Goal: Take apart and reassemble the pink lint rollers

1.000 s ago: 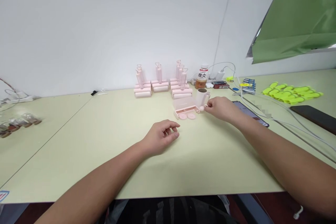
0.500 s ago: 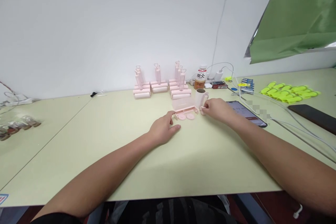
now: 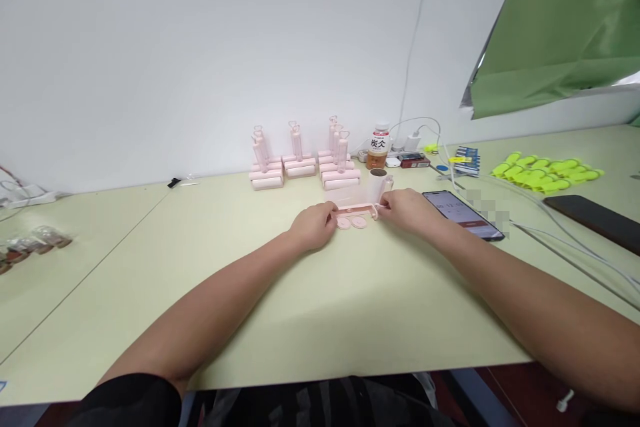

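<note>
A pink lint roller case (image 3: 354, 211) lies on the table between my hands, its clear cover (image 3: 349, 196) standing up behind it. My left hand (image 3: 315, 225) pinches the left end of the case. At the right end my right hand (image 3: 400, 207) is closed, thumb and fingertips together by a pink end part; whether they grip the case itself is partly hidden. Two pink round discs (image 3: 351, 222) lie flat just in front. A paper roll (image 3: 377, 183) stands upright behind my right hand, beside a pink handle (image 3: 388, 183).
Several assembled pink lint rollers (image 3: 341, 177) stand along the wall. A drink bottle (image 3: 379, 147) is behind the paper roll. To the right lie a lit phone (image 3: 457, 212), white cables (image 3: 555, 237), a dark phone-like slab (image 3: 593, 220) and yellow-green pieces (image 3: 547, 172). Wrapped items (image 3: 43, 240) lie far left.
My left hand has closed from loosely spread fingers onto the case's left end. My right hand has moved left, from beside the case to its right end.
</note>
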### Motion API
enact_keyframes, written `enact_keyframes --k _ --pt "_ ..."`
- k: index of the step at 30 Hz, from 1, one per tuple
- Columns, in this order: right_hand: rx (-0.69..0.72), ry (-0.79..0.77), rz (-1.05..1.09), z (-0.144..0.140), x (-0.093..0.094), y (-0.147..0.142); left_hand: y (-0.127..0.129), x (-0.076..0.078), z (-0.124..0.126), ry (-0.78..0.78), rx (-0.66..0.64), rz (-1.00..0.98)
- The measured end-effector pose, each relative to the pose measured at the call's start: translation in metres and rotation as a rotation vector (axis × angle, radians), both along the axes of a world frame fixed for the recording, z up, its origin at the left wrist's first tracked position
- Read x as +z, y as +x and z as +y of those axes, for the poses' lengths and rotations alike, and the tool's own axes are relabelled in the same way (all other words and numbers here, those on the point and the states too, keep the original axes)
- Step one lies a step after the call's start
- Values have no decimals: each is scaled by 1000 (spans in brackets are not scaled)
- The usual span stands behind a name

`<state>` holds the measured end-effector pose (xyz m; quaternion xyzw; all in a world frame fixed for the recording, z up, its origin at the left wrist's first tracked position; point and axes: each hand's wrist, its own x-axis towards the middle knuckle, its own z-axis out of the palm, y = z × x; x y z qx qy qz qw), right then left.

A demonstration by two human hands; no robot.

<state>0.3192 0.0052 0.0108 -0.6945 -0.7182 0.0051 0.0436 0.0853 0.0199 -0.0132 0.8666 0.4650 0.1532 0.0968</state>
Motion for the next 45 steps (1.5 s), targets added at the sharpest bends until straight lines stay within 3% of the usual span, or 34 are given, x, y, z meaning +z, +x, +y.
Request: enact_keyframes --k 8,14,24,38,41,45 --pt "6 -7 7 -4 3 5 29 26 28 137 63 18" --pt "24 -42 -8 -10 9 5 49 26 49 61 56 80" --pt "142 -186 25 -9 -2 5 32 29 63 -67 -10 121" --pt "131 -212 -4 -11 4 2 30 11 42 37 -49 68" --pt "117 -177 6 -18 11 -4 26 17 48 105 11 21" --pt "141 -122 75 -31 20 -16 9 38 78 174 205 -37"
